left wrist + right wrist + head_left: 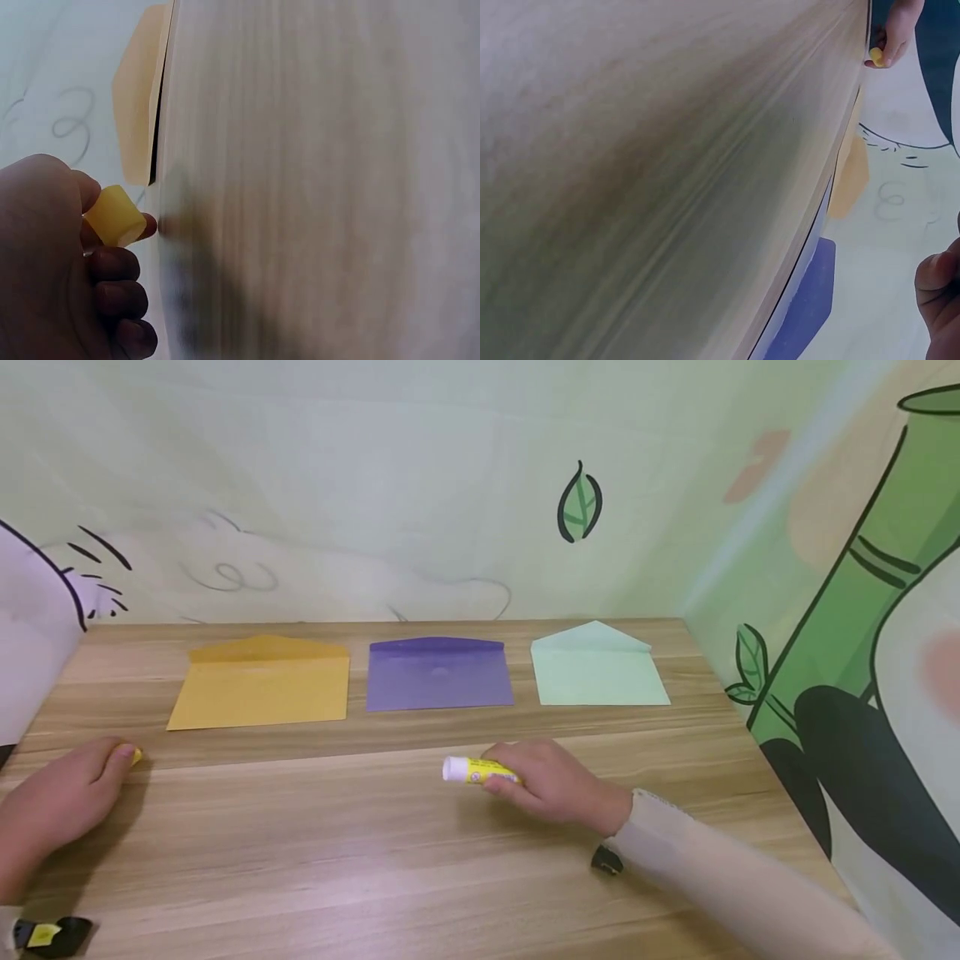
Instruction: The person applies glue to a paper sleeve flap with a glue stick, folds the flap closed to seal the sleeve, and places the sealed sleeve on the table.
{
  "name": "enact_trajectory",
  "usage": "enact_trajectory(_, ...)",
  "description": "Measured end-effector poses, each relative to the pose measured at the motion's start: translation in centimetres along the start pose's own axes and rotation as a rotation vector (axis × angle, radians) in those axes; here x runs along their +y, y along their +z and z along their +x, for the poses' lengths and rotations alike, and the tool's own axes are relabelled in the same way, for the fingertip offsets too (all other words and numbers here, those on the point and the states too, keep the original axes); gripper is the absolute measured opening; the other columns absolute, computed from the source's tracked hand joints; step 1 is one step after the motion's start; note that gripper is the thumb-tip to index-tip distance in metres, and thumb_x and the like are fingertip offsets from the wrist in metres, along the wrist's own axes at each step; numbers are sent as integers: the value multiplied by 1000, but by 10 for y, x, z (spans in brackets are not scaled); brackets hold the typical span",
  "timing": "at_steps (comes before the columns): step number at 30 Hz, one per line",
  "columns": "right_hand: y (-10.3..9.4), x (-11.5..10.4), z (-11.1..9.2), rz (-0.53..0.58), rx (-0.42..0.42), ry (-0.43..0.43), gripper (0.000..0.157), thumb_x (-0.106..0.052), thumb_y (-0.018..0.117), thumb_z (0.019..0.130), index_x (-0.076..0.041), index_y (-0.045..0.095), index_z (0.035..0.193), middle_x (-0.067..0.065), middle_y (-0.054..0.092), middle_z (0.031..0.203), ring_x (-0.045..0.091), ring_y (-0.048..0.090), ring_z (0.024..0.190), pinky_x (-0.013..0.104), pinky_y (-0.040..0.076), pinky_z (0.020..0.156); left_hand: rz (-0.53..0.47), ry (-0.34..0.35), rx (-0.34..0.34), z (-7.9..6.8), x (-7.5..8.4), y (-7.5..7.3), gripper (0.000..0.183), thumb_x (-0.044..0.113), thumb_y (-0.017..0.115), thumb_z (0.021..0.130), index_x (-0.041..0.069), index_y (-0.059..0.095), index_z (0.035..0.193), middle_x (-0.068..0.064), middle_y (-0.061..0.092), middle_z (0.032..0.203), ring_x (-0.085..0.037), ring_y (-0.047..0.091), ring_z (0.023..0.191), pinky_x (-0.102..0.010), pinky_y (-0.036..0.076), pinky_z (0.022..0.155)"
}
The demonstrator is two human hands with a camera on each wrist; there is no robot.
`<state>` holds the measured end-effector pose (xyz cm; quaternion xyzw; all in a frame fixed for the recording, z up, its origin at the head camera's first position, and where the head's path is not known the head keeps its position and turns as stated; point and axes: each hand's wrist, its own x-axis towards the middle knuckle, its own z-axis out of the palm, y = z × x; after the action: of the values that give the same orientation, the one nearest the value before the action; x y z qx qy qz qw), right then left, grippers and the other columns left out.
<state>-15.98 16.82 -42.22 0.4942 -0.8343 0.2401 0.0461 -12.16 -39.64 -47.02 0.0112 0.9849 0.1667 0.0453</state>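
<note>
The step in hand looks like readying a glue stick (491, 771) for the flaps of three envelopes, with the cap apparently already off and no glue yet being put on any paper. The right hand (551, 779) holds the stick above the middle of the surface (315, 852), its fingers clamped around the yellow barrel and the white end pointing left; whether glue stands out of that end is too small to tell. At the far left, the left hand (67, 789) pinches a small yellow cap (116, 216) between thumb and fingers, the other fingers curled in. The yellow envelope (262, 695) lies on the left, the purple envelope (438, 681) in the middle and the pale green envelope (600, 678) on the right, in a row along the far part of the surface. All three have their flaps open on the far side, and the wrist views show the yellow and purple flaps tilting up. The stick is on the near side of the purple envelope, apart from it. The next move would seem to call for carrying the white end to one flap and rubbing it lightly along the edge, while the left hand steadies the envelope so that it does not slide.
</note>
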Motion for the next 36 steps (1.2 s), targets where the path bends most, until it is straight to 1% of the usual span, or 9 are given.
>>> enact_trajectory(6,0,0,-1,-1,-3,17,55,-53,30,107,-11,66,106,-7,62,80,5,53,67,23,48,62,-13,-39,-30,2,-5,2,57,33,23,111,-16,46,127,-46,43,129,-64,42,117,-71,34,93)
enact_trajectory(13,2,0,-2,-16,9,19,57,-54,28,106,-11,66,106,-7,62,79,4,53,65,22,48,60,-20,-35,-18,1,-9,4,50,28,26,110,-15,47,127,-46,44,127,-65,43,114,-72,36,90)
enact_trajectory(18,2,1,-2,-6,8,33,55,-53,31,106,-11,65,106,-8,62,79,4,53,65,21,47,60,-14,-58,-14,1,-11,4,51,30,25,110,-14,45,127,-48,43,127,-66,43,114,-72,36,89)
enact_trajectory(22,2,1,-3,3,2,50,53,-52,33,107,-11,65,108,-7,62,79,4,53,66,21,47,61,-14,-65,9,0,-12,3,53,31,23,111,-15,45,126,-48,45,125,-66,44,112,-72,37,88)
enact_trajectory(25,2,1,-3,7,0,66,52,-52,33,107,-10,66,108,-7,62,80,4,53,66,21,46,60,-35,-62,51,-1,-14,4,53,31,23,110,-16,43,126,-46,47,121,-64,46,109,-70,37,86)
enact_trajectory(27,1,2,-3,10,-1,78,51,-51,34,107,-10,66,109,-7,62,79,4,53,65,21,45,60,-40,-79,77,-2,-12,3,56,34,24,110,-17,42,127,-46,47,120,-63,47,108,-70,37,86)
enact_trajectory(30,1,2,-4,9,4,81,54,-52,32,107,-10,65,109,-6,62,80,5,53,65,21,45,60,-38,-98,89,-2,-5,-2,61,39,28,110,-17,42,129,-46,49,116,-59,51,101,-67,40,81)
enact_trajectory(32,0,2,-4,17,11,88,51,-50,35,107,-9,66,110,-5,64,82,5,53,66,22,46,60,-10,-117,68,-1,8,-8,63,43,32,109,-15,44,129,-43,53,113,-53,55,92,-64,43,74)
enact_trajectory(36,-1,-1,-2,42,34,107,40,-40,44,105,-7,66,112,-4,66,86,6,54,68,23,47,61,35,-33,40,0,45,-17,58,44,43,106,-9,56,125,-34,63,106,-43,61,84,-58,46,68)
